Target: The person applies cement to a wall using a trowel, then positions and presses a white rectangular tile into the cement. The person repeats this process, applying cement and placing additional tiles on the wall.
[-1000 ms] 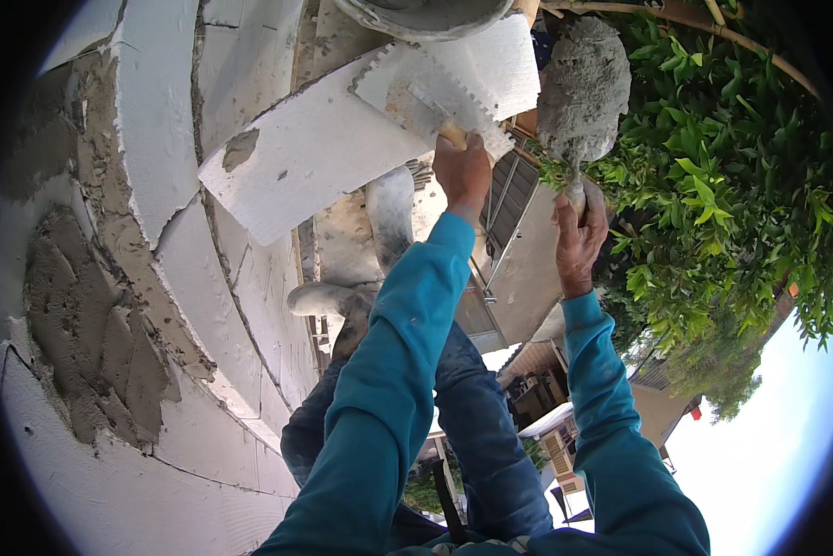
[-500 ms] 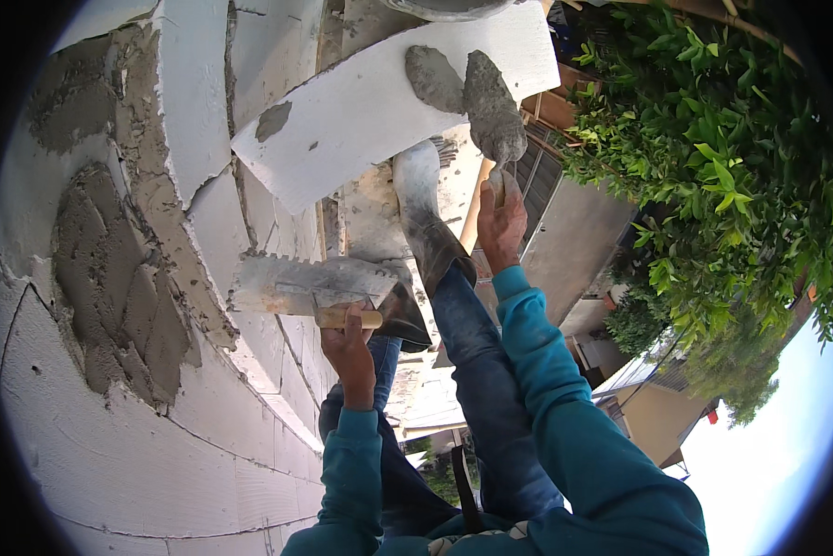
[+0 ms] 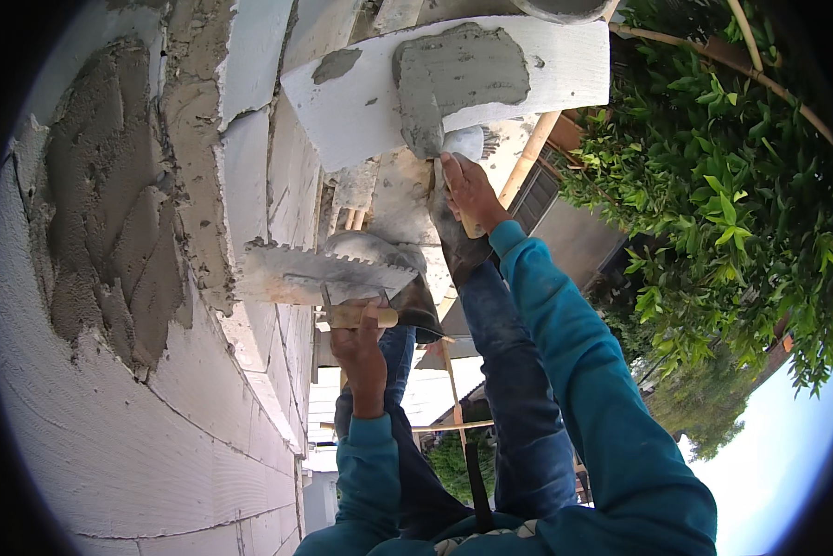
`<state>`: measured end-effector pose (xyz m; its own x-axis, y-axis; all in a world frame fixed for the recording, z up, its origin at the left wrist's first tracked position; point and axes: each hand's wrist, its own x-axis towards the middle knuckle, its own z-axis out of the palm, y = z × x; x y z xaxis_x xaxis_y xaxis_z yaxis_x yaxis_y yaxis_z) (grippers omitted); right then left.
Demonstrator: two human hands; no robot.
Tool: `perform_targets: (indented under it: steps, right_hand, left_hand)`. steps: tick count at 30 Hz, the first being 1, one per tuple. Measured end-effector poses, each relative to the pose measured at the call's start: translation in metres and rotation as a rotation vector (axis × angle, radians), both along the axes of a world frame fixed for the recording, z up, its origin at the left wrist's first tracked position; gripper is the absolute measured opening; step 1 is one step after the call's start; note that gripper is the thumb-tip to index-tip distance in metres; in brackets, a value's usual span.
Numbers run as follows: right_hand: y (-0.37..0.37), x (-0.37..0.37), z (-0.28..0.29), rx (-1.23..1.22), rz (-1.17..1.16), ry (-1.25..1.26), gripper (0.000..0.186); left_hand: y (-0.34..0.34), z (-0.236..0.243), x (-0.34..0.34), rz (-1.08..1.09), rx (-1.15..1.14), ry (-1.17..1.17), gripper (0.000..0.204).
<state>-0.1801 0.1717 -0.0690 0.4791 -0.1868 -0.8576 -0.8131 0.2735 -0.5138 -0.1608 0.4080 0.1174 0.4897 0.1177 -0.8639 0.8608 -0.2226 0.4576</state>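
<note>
My left hand (image 3: 361, 347) grips the wooden handle of a notched trowel (image 3: 314, 273), held flat and low beside the wall, with grey mortar on its blade. My right hand (image 3: 472, 190) is raised and shut on the handle of a smaller trowel (image 3: 427, 130), whose blade presses into a patch of grey mortar (image 3: 463, 69) on a white foam board (image 3: 565, 65). The board lies tilted above my hands. A small separate dab of mortar (image 3: 335, 65) sits near its left end. Both arms wear teal sleeves.
The wall of white foam panels (image 3: 138, 445) fills the left, with thick rough mortar (image 3: 110, 222) smeared on it and along a joint (image 3: 198, 157). My jeans-clad legs (image 3: 509, 389) and a boot (image 3: 449, 241) stand below. Green foliage (image 3: 731, 213) is at the right, with buildings far below.
My left hand came down from the board and now holds the notched trowel low. My right hand put its mortar lump on the board and has spread it into a wider patch.
</note>
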Motion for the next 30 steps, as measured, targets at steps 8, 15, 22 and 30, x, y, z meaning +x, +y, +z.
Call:
perform_targets:
  steps: [8, 15, 22, 30]
  right_hand:
    - [0.102, 0.012, -0.004, -0.464, 0.333, -0.193, 0.046]
    - [0.081, 0.024, 0.038, -0.42, 0.223, -0.066, 0.044]
    - [-0.035, 0.098, 0.021, 0.088, 0.268, 0.088, 0.048]
    - [-0.067, 0.083, 0.003, -0.277, 1.144, -0.001, 0.053]
  left_hand:
    - [0.013, 0.003, -0.012, -0.004, 0.041, -0.072, 0.013]
    - [0.021, 0.003, -0.02, 0.004, 0.024, -0.126, 0.013]
    - [0.029, -0.001, -0.024, -0.053, 0.1, -0.128, 0.016]
    - [0.026, 0.0, -0.017, -0.109, 0.073, -0.185, 0.015]
